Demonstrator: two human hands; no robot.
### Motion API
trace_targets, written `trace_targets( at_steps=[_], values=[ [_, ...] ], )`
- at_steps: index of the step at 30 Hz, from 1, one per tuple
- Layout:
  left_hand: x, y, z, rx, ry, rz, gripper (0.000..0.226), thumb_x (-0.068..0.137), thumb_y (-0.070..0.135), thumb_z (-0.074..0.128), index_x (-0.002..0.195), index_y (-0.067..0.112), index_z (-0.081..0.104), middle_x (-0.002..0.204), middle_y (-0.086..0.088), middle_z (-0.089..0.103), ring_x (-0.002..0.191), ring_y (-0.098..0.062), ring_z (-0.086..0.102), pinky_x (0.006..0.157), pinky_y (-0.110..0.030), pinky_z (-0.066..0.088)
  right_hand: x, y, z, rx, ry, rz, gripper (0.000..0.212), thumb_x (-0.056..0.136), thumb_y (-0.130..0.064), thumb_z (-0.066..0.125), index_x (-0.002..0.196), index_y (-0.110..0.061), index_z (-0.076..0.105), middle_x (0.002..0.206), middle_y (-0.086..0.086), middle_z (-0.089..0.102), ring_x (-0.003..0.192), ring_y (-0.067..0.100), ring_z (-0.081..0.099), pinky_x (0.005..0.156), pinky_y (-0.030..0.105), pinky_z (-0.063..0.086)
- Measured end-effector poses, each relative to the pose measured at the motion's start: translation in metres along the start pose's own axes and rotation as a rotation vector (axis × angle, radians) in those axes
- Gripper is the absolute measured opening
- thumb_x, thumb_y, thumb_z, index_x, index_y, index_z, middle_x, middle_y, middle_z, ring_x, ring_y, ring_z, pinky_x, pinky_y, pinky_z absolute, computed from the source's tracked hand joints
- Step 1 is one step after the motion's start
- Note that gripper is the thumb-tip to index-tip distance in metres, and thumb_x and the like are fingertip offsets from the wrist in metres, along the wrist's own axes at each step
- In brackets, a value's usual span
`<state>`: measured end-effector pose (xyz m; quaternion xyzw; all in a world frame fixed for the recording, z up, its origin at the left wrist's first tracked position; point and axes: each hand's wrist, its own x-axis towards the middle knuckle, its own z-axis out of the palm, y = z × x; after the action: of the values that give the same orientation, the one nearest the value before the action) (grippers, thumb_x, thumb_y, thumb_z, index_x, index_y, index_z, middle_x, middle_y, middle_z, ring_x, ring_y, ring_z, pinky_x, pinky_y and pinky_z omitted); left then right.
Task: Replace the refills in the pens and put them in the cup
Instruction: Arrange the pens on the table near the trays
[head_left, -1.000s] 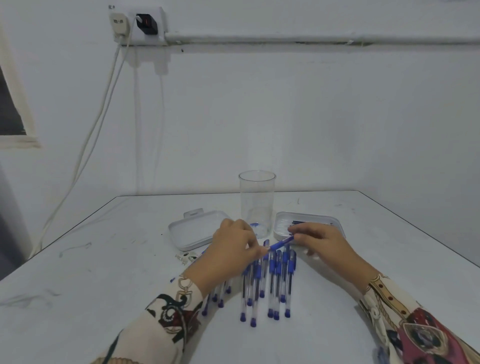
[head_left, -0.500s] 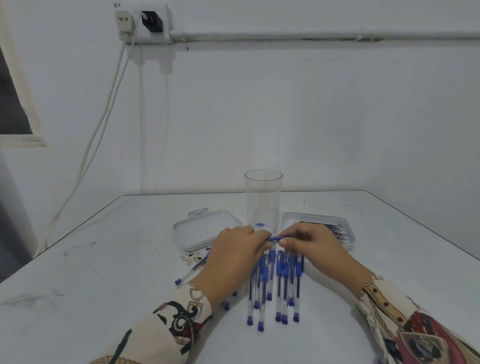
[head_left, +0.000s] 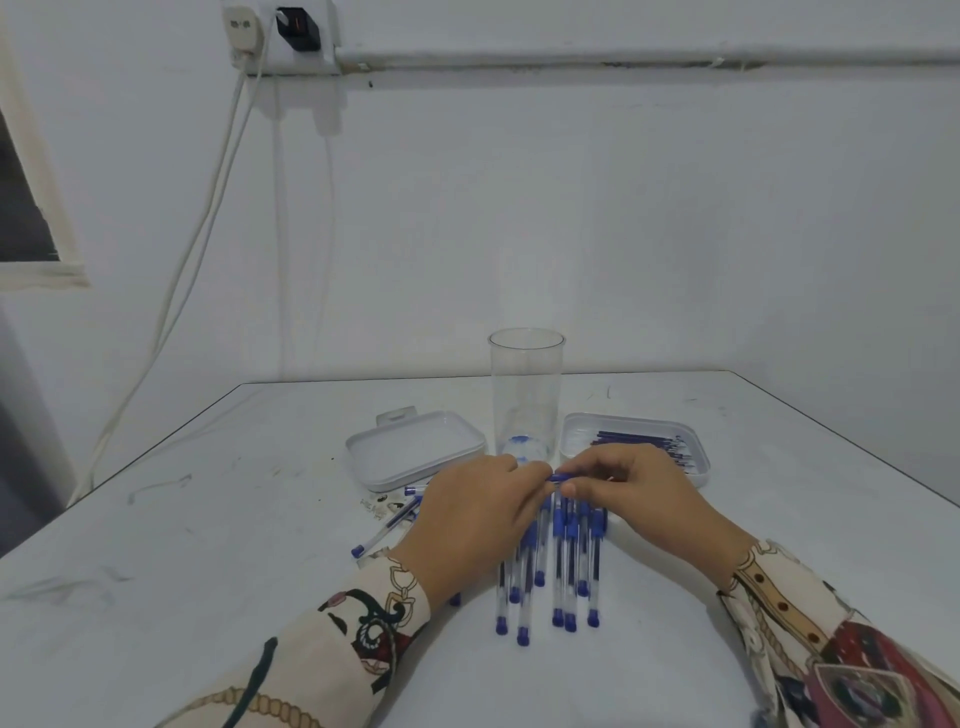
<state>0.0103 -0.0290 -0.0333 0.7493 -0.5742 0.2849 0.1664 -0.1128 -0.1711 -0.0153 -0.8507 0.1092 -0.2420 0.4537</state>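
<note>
A: What is mounted on the wall (head_left: 571, 208)?
B: A socket block (head_left: 280, 36) holding a white plug (head_left: 240, 25) and a black adapter (head_left: 295, 27); white cables (head_left: 208, 208) hang below, and a conduit (head_left: 623, 56) runs rightward.
A: At the far left?
B: A window frame (head_left: 36, 208).

Both forearms reach in from the near edge of the tabletop, the left hand (head_left: 475, 512) and right hand (head_left: 631, 491) meeting fingertip to fingertip, fingers curled in a shared pinch.

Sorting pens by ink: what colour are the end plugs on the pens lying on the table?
Blue, on the pens; clearest in the head view.
</note>
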Motion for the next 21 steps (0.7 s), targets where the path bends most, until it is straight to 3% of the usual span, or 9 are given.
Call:
trace_targets(
  at_steps=[4, 11, 16, 19, 21],
  values=[
    [-0.002, -0.003, 0.001, 0.029, 0.059, 0.01, 0.034, 0.095, 0.049, 0.03, 0.092, 0.033, 0.059, 0.058, 0.009, 0.051, 0.048, -0.008, 0.046, 0.041, -0.025, 0.036, -0.003, -0.002, 0.001, 0.001, -0.013, -0.025, 0.014, 0.082, -0.012, 0.073, 0.086, -0.025, 0.077, 0.081, -0.007, 0.074, 0.081, 0.006, 0.068, 0.08, 0.022, 0.053],
    [-0.003, -0.004, 0.002, 0.039, 0.059, 0.024, 0.034, 0.094, 0.055, 0.031, 0.088, 0.034, 0.057, 0.053, 0.008, 0.051, 0.044, -0.008, 0.045, 0.041, -0.022, 0.026, -0.002, -0.002, -0.001, -0.026, -0.026, 0.002, 0.013, 0.08, -0.011, 0.073, 0.085, -0.022, 0.077, 0.078, -0.008, 0.074, 0.079, 0.004, 0.069, 0.08, 0.02, 0.052],
    [-0.001, -0.005, 0.004, 0.04, 0.018, 0.0, 0.049, 0.091, 0.065, 0.02, 0.087, 0.032, 0.056, 0.061, 0.008, 0.056, 0.052, -0.007, 0.049, 0.045, -0.024, 0.035, 0.0, -0.002, -0.006, -0.043, -0.023, 0.022, 0.016, 0.078, -0.012, 0.075, 0.079, -0.028, 0.076, 0.075, -0.009, 0.073, 0.074, 0.001, 0.066, 0.074, 0.018, 0.049],
    [-0.002, -0.004, 0.004, 0.024, -0.071, -0.078, 0.054, 0.087, 0.068, 0.016, 0.099, 0.033, 0.055, 0.079, 0.008, 0.062, 0.068, -0.007, 0.054, 0.059, -0.026, 0.046, 0.003, 0.002, -0.014, -0.086, -0.007, 0.073, 0.019, 0.08, -0.01, 0.074, 0.078, -0.029, 0.075, 0.072, -0.009, 0.072, 0.07, 0.002, 0.065, 0.071, 0.018, 0.051],
    [-0.002, -0.006, 0.003, 0.011, -0.106, -0.125, 0.05, 0.089, 0.065, 0.021, 0.105, 0.033, 0.056, 0.087, 0.008, 0.063, 0.075, -0.008, 0.056, 0.066, -0.028, 0.048, 0.005, 0.004, -0.024, -0.097, 0.004, 0.116, 0.02, 0.08, -0.007, 0.073, 0.077, -0.027, 0.074, 0.064, -0.012, 0.069, 0.06, -0.002, 0.059, 0.062, 0.012, 0.047]
  ],
)
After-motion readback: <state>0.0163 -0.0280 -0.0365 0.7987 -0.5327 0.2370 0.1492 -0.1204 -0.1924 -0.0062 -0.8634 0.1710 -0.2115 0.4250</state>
